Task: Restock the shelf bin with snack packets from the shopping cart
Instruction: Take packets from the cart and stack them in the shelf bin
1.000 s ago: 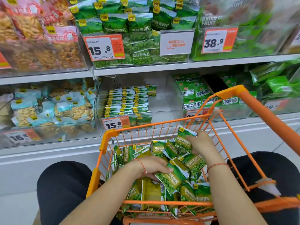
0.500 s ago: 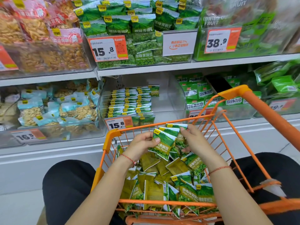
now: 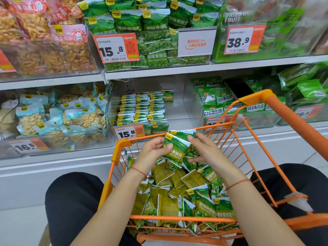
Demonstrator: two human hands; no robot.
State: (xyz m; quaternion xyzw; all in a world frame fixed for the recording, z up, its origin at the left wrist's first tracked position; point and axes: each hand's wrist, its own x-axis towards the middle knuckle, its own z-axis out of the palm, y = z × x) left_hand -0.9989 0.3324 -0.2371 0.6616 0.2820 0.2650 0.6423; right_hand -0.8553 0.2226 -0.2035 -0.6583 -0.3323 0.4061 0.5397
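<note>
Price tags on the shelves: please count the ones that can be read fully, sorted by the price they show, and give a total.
15.8 tags: 2
38.9 tag: 1
16.5 tag: 1
Total: 4
Other tags are partly hidden or blurred: not counted.

Across mid-frame, the lower shelf (image 3: pixel 159 155) carries a clear bin (image 3: pixel 191 103) of stacked green pea packets (image 3: pixel 142 109); peanut packets (image 3: pixel 53 118) fill its left neighbour.

Green snack packets (image 3: pixel 174 150) fanned above packet-filled orange cart (image 3: pixel 122 144).
</note>
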